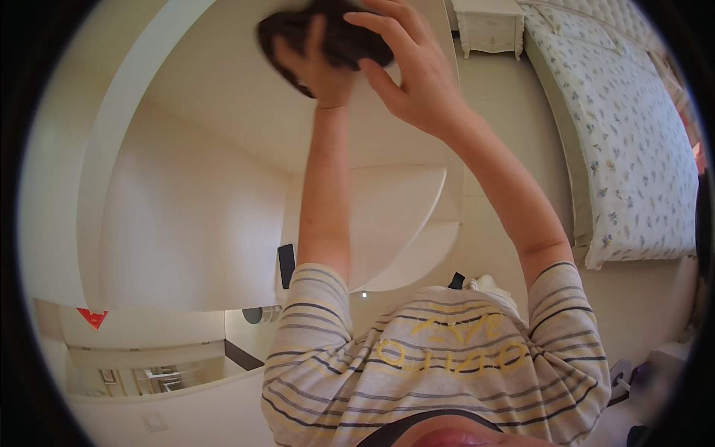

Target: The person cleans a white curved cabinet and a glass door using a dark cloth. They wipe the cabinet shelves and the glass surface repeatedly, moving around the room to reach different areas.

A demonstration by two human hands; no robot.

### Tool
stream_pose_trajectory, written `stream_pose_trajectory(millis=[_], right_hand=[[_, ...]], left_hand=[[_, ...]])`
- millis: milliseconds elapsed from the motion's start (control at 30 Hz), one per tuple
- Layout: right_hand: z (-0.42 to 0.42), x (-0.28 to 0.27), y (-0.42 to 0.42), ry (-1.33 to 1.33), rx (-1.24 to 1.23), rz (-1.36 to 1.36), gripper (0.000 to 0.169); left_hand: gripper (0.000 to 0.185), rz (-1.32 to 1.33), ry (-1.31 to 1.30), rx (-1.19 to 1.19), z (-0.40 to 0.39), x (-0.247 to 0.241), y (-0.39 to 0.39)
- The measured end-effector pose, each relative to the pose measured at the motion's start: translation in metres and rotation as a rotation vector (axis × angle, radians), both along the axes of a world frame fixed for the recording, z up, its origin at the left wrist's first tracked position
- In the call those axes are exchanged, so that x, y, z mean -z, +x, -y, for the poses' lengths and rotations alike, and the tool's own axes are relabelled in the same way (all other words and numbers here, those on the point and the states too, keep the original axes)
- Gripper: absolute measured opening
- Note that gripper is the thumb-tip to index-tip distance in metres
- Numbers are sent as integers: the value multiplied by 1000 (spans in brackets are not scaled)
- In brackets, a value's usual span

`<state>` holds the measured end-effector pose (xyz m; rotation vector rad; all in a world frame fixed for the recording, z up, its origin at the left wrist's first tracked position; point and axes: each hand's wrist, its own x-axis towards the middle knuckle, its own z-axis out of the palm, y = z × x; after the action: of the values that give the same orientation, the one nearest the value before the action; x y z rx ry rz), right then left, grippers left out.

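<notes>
At the top of the view, my left hand (321, 70) has its fingers spread on a dark brown, soft-looking item (360, 42), blurred by motion. It could be a bag or folded cloth; the picture does not settle which. My right hand (422, 67) is raised just to its right, with fingers apart and curved. Its fingertips and thumb overlap the item's right side, and whether they touch it is unclear. Both forearms reach up and away from my striped shirt (447, 357). Pale rounded shelves (391, 218) lie below, between my arms.
A dark phone-like slab (286, 266) is beside my left upper arm. Large pale panels (195, 212) take up the left side. To the right stand a bed with a floral cover (637, 156) and a white nightstand (490, 28), with pale floor (497, 128) beside them.
</notes>
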<state>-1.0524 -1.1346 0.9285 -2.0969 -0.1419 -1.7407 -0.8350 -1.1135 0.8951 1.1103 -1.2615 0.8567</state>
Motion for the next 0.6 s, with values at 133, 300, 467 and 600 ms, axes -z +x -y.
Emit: stream_pose_trajectory(millis=[133, 300, 467, 600], right_hand=[[10, 19, -36, -52, 342, -195, 59], [21, 39, -35, 190, 89, -291, 84], [14, 45, -21, 130, 243, -283, 92], [16, 50, -22, 92, 312, -280, 90]], left_hand=[[58, -38, -305, -279, -70, -26, 85], [56, -604, -636, 346, -142, -11, 174], [59, -531, -466, 263, -74, 64, 117], [72, -30, -7, -223, -42, 107, -15]])
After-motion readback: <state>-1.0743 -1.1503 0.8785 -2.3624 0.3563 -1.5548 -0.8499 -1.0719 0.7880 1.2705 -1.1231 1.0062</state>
